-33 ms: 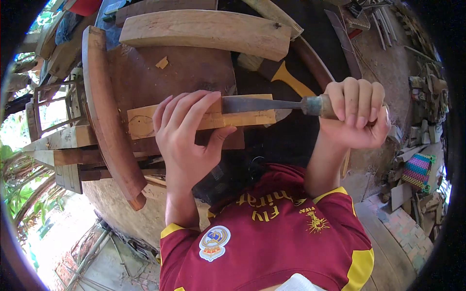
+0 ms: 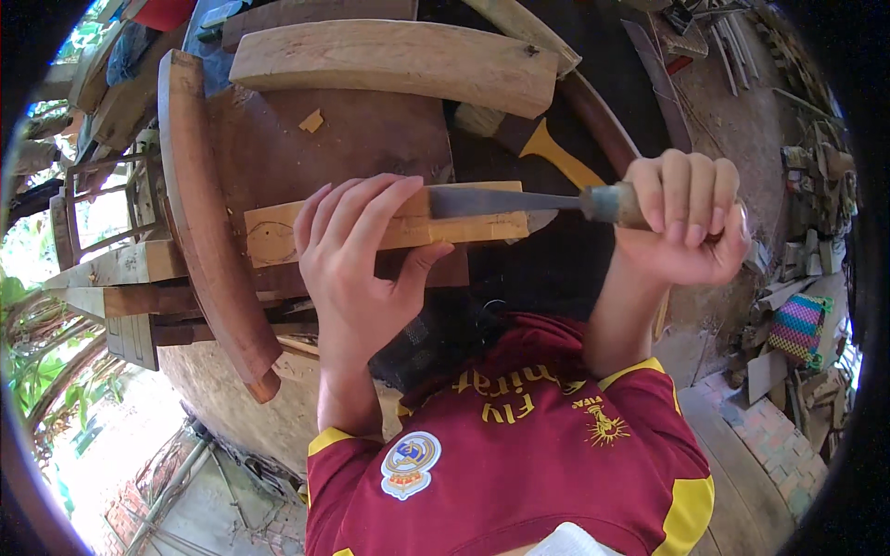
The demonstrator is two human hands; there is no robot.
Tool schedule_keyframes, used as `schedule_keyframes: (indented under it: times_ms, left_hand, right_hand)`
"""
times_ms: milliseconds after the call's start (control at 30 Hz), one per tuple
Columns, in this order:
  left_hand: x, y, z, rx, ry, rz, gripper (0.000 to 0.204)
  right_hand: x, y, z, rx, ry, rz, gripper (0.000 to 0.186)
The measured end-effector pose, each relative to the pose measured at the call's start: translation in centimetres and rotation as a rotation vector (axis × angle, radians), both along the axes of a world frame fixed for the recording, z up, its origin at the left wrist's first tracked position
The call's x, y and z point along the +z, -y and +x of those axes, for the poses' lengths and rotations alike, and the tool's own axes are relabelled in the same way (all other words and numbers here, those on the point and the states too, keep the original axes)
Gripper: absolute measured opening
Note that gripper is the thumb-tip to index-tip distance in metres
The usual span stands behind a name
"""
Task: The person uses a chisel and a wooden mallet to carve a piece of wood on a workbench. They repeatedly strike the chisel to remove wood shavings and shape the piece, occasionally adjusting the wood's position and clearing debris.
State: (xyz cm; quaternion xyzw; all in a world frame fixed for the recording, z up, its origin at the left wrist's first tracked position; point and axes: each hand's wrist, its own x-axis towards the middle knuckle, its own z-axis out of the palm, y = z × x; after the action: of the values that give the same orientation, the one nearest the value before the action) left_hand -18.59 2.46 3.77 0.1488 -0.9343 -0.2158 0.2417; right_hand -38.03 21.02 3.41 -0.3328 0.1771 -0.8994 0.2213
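A pale wooden bar (image 2: 273, 236) lies crosswise in front of me, with lines marked on its near side. My left hand (image 2: 357, 236) grips it from above, fingers over the far side and thumb against the near side. In my right hand (image 2: 686, 208) is a chisel (image 2: 505, 201), its handle wrapped in a closed fist. The steel blade points left and lies along the bar's top, its end close to my left index finger. Whether that finger touches the blade, I cannot tell. The cutting edge is not plainly visible.
Beyond the bar are a thick curved timber (image 2: 394, 60) and a yellow-handled brush (image 2: 556, 153). A reddish curved timber (image 2: 209, 222) stands at the left, by stacked wood pieces (image 2: 120, 269). A wood chip (image 2: 312, 120) rests on the brown board (image 2: 371, 139). A woven colourful bag (image 2: 799, 329) sits far right.
My right hand and the chisel have shifted very slightly to the right along the bar. My left hand keeps its grip in nearly the same place.
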Motion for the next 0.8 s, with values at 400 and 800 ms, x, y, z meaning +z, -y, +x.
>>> schedule_keyframes:
  times_ms: [400,800]
  left_hand:
    - [0.1,0.5,-0.2,0.018,0.001,-0.047,0.048]
    - [0.1,1.1,-0.1,0.042,0.015,-0.067,0.047]
  right_hand:
    - [-0.1,-0.1,0.3,-0.028,-0.061,-0.014,0.016]
    - [0.1,-1.7,0.2,-0.115,-0.062,0.008,0.016]
